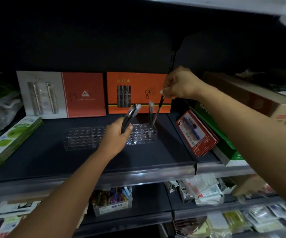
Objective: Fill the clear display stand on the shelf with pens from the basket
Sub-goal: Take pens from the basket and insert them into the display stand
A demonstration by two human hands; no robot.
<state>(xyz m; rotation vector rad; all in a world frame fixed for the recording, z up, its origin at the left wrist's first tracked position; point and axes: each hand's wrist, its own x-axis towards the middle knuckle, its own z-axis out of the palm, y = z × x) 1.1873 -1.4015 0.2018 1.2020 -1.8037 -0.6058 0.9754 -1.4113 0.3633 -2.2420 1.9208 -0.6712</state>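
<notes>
Clear display stand (94, 137) sits mid-shelf on the dark shelf (138, 157), in front of two orange boxes (138, 92), mostly empty holes. One pen (151, 115) stands upright in its right end. Right hand (178, 85) pinches the top of a second pen (158, 110), tilted, lower tip at the stand's right end just beside the standing one. Left hand (117, 134) over the stand's middle, fingers wrapped round a bundle of pens (131, 117), caps up. Basket not seen. Red pen pack (197, 134) leans to the right.
</notes>
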